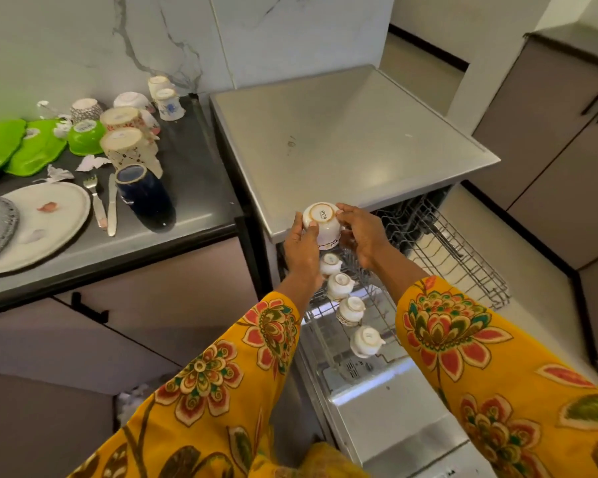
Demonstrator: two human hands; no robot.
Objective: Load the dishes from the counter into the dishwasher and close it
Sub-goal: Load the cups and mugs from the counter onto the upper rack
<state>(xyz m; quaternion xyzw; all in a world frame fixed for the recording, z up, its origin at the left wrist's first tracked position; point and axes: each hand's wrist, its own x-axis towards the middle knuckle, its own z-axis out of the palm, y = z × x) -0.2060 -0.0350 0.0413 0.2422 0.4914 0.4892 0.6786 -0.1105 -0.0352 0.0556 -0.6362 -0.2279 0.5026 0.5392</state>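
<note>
At frame centre, your left hand (302, 248) and right hand (361, 236) curl fingers round an upturned cup (322, 223), base up so it drains in the rack (456, 257).

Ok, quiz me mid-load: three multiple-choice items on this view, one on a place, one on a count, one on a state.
1. Where does the dark blue mug stand?
A. On the counter, right of the knife
B. In the upper rack
C. On the dishwasher's steel top

2. How many white cups already sit upside down in the upper rack?
A. Two
B. Four
C. Six

3. How is the white cup held?
A. By the left hand alone
B. Base up, between both hands
C. Upright, by its handle

Answers: 1 A, it stands on the counter beside the knife. 2 B, four form a row below the hands. 3 B, the left hand and right hand grip its sides, with the base facing the camera.
</note>
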